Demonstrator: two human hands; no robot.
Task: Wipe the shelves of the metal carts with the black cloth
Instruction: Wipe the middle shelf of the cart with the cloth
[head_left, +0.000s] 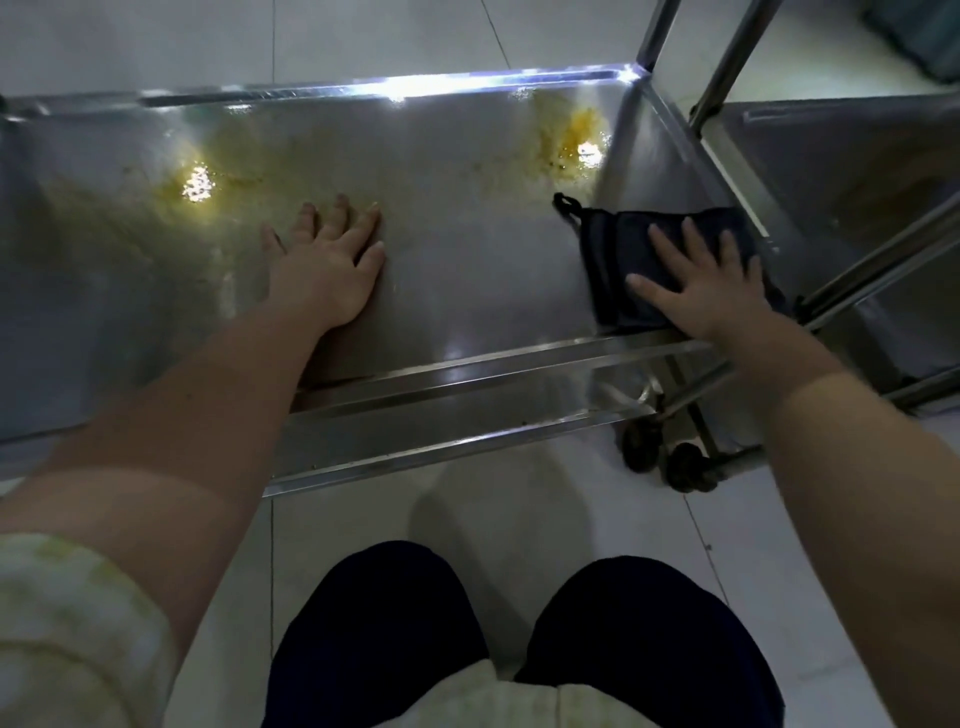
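The right hand (701, 296) lies flat on the black cloth (618, 249), fingers spread and straight, pressing it down rather than gripping it; the cloth sits folded at the near right corner of the cart's shelf (467, 260), close to the raised rim (467, 374). The left hand (327, 270) rests open, palm down, on bare metal towards the middle, holding nothing.

A yellow stain (576, 137) sits at the far right and a paler smear (202, 182) at the far left; both look untouched. One flat pass may well spread that residue rather than lift it; the cloth, only pressed, could slide out from under the palm. The cart stands on wheels (670, 462), so a hard push might roll it against the second cart (841, 166) on the right.
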